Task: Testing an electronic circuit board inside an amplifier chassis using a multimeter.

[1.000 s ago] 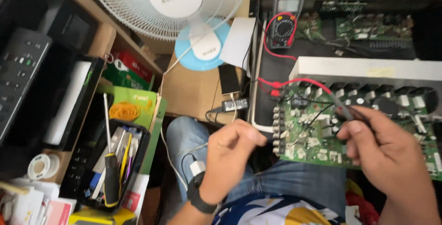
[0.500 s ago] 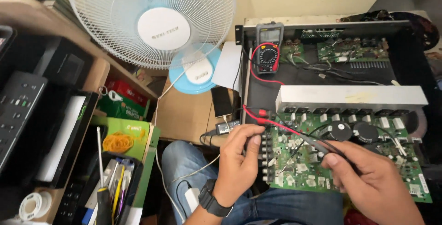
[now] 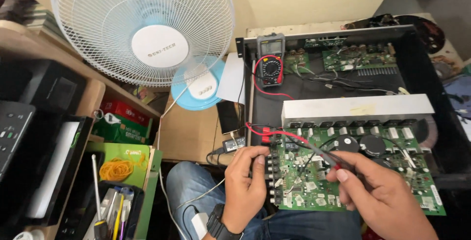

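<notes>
Cramped little repair corner, wooden shelf with black gear on the far left side and a white pedestal fan with a light blue base standing beyond the hands. Past the fingers sits an opened black amplifier chassis, with a long grey heatsink bar running across it and a green circuit board just on the near side of that bar.

Left hand has its fingers curled and pressed against the left edge of the green board, right by the row of black jacks; there's a black watch on that wrist. Right hand has its fingers pinched on a red-tipped test probe, which lies slanted over the board, its tip somewhere among the parts near the left hand's fingertips. Can't tell exactly which part it touches.

Red lead runs from there back to a multimeter propped at the far end of the chassis, well beyond both hands. Left of the left hand, down low, there's a green box with yellow rubber bands and a tray of screwdrivers. Blue jeans show under the hands.
</notes>
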